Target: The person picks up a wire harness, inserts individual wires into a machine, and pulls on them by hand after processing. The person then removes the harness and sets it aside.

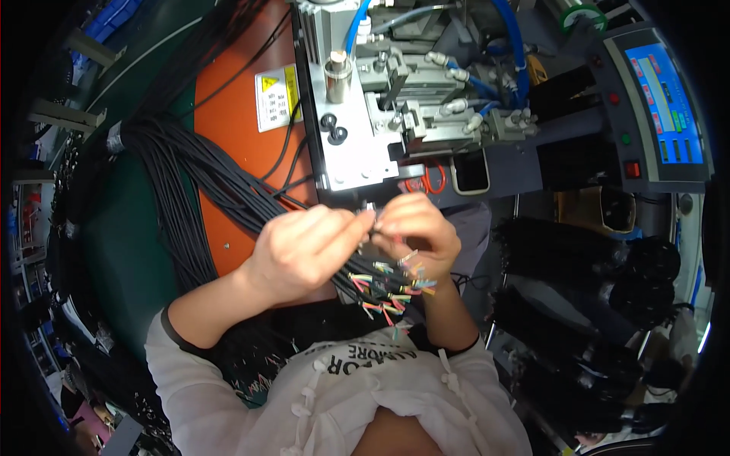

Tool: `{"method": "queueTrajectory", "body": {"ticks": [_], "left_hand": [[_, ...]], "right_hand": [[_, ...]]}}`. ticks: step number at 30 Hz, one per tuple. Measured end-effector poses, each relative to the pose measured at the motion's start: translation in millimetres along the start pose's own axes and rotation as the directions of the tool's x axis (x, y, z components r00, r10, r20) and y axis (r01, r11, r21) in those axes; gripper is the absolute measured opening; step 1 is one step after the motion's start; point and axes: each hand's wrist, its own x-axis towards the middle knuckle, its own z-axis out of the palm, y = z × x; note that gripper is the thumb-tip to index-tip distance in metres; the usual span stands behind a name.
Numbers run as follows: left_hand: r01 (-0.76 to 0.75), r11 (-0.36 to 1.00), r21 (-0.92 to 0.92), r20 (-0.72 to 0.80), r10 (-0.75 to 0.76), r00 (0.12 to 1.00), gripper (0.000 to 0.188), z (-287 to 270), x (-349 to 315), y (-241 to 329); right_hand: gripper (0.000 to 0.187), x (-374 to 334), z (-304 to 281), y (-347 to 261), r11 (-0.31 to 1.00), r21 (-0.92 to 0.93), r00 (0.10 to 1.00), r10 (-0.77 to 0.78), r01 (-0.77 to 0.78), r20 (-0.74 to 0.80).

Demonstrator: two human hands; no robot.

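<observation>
Close together in the middle of the view, my left hand (pixel 304 247) and my right hand (pixel 420 228) are both closed in a pinch. Between their fingertips is the end of a thin black cable, mostly hidden by the fingers; a small pale tip (pixel 370 207) shows just above. A thick bundle of black cables (pixel 220 178) runs from the upper left under my left hand. Below my hands, the bundle's stripped ends (pixel 389 292) fan out in red, yellow, green, blue and white wires, near my right wrist.
Just beyond my hands stands a metal machine (pixel 356 156) with blue air tubes. Orange-handled scissors (pixel 435 179) and a phone-like flat object (pixel 471 175) lie beside it. A control panel with a lit screen (pixel 663 106) stands at right, above more black cable bundles (pixel 578 258).
</observation>
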Motion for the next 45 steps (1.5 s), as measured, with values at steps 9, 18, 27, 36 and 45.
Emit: {"method": "queueTrajectory", "body": {"ticks": [9, 18, 27, 36, 45], "left_hand": [[0.087, 0.996, -0.002, -0.029, -0.087, 0.996, 0.021, 12.0, -5.8, -3.8], [0.105, 0.993, -0.061, -0.006, -0.105, 0.994, 0.016, 8.6, -3.8, -0.4], [0.124, 0.989, 0.086, 0.104, -0.133, 0.986, 0.019, 5.0, -4.8, 10.8], [0.121, 0.993, -0.010, 0.112, -0.119, 0.987, 0.024, 11.9, -5.1, -0.2], [0.102, 0.987, 0.124, 0.109, -0.116, 0.987, 0.020, 9.9, -4.6, 8.9]], "right_hand": [[0.025, 7.3, 13.9, -1.5, 0.951, -0.306, 0.976, -0.113, 0.050, -0.189], [0.017, 4.5, 7.0, -7.1, 0.946, 0.121, 0.941, 0.314, -0.300, -0.125], [0.017, 11.4, -0.3, -26.1, 0.828, -0.560, 1.000, -0.017, 0.000, -0.025], [0.019, 11.9, -8.9, -19.3, 0.845, -0.026, 0.844, 0.532, -0.534, -0.070], [0.017, 17.6, -4.3, -27.2, 0.840, -0.539, 0.997, 0.082, -0.071, -0.004]]}}
